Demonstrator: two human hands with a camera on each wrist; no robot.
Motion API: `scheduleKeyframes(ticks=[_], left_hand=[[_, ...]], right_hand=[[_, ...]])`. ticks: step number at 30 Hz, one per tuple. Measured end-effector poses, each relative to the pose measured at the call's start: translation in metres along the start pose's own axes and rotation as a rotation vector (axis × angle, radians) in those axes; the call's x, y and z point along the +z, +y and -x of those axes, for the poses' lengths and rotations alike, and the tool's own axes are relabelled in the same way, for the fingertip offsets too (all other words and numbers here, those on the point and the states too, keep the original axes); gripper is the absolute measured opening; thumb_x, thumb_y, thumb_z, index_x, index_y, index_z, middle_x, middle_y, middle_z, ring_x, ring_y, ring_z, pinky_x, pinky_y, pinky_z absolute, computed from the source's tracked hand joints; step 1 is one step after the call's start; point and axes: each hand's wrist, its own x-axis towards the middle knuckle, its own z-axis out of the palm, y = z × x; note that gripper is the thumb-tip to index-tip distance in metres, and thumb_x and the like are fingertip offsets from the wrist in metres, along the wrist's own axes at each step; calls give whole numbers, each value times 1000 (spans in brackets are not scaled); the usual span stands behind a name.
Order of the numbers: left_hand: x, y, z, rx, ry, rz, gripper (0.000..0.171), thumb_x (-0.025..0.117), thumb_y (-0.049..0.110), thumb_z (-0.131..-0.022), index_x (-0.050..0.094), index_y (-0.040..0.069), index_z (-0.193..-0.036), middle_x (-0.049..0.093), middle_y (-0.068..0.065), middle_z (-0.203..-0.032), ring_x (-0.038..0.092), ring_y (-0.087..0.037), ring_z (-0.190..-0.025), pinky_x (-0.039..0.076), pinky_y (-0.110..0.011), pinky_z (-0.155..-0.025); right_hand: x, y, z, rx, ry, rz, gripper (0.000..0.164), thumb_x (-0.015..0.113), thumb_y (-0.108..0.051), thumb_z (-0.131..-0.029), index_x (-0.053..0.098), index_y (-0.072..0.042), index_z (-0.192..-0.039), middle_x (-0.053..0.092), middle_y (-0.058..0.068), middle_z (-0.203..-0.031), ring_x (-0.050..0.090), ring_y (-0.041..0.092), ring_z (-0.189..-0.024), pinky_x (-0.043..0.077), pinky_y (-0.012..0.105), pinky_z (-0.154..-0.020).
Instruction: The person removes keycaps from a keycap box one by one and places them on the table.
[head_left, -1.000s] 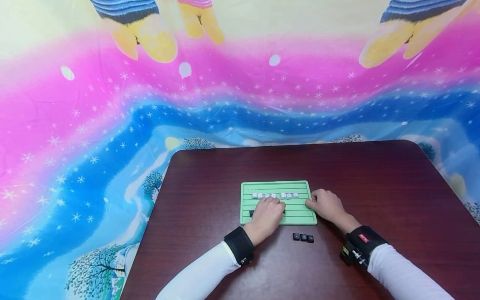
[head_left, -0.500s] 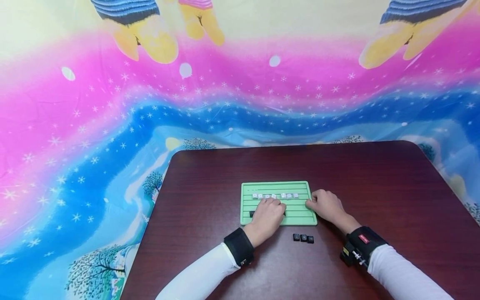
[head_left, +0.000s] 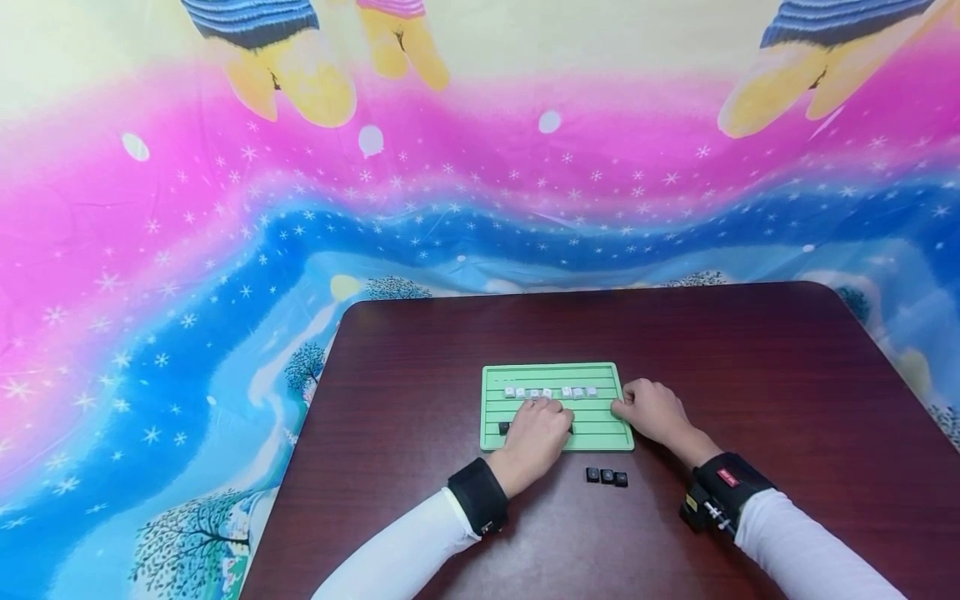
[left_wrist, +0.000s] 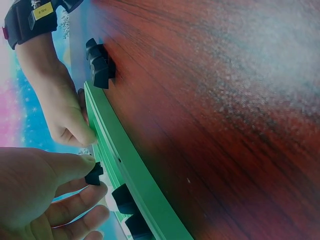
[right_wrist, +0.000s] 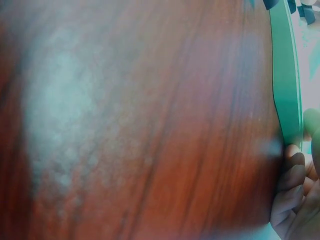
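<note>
A green slotted board (head_left: 609, 430) lies on the table, with a row of white keycaps (head_left: 578, 392) along one of its upper grooves. My left hand (head_left: 534, 440) is over the lower part of the board. In the left wrist view its thumb and index finger pinch a black keycap (left_wrist: 93, 174); other black keycaps (left_wrist: 124, 199) sit in the front groove beside it. The hand hides part of that row in the head view. With thumb and curled fingers, my right hand (head_left: 656, 412) grips the board's right edge, also seen as a green rim (right_wrist: 287, 75).
Three loose black keycaps (head_left: 607, 476) lie on the dark wooden table (head_left: 420, 367) in front of the board, between my forearms. Behind the table hangs a colourful printed cloth (head_left: 480, 167).
My left hand has shifted very slightly to the right along the front groove. The right hand and the board have kept their places.
</note>
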Motion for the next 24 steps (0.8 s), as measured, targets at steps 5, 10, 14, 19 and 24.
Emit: scheduleKeyframes(ticks=[5,10,14,19,24], left_hand=[[-1,1,0,1,2,6,4,71,19,-85,71,23,-83,67,8,-79,61,-10,-74,41,-25,-61],[-3,2,1,2,1,15,4,71,21,-87,70,23,-84,68,8,-81,62,-11,-75,42,-25,-62],[-3,2,2,2,-13,26,3,70,22,-89,70,22,-86,69,7,-83,62,-11,-76,42,-25,-63],[-4,3,3,2,-28,24,3,70,25,-90,71,23,-87,69,9,-84,62,-10,-76,39,-23,-61],[-7,5,5,4,-33,21,5,71,27,-91,70,23,-87,68,9,-84,62,-9,-77,38,-23,-61]], right_hand=[[0,0,0,1,-5,-11,42,63,-22,-86,33,-18,-57,24,-7,-55,20,11,-50,16,25,-49],[0,0,0,-1,-3,-15,42,63,-22,-86,33,-18,-57,24,-8,-55,20,11,-50,16,25,-50],[0,1,0,-4,3,-9,41,63,-22,-86,33,-19,-57,24,-8,-55,19,11,-51,16,25,-50],[1,2,0,-5,7,-6,41,62,-22,-86,32,-19,-58,23,-8,-55,19,11,-51,16,25,-50],[2,2,0,-3,10,2,41,63,-22,-85,32,-19,-58,24,-8,-55,20,11,-51,16,26,-50]])
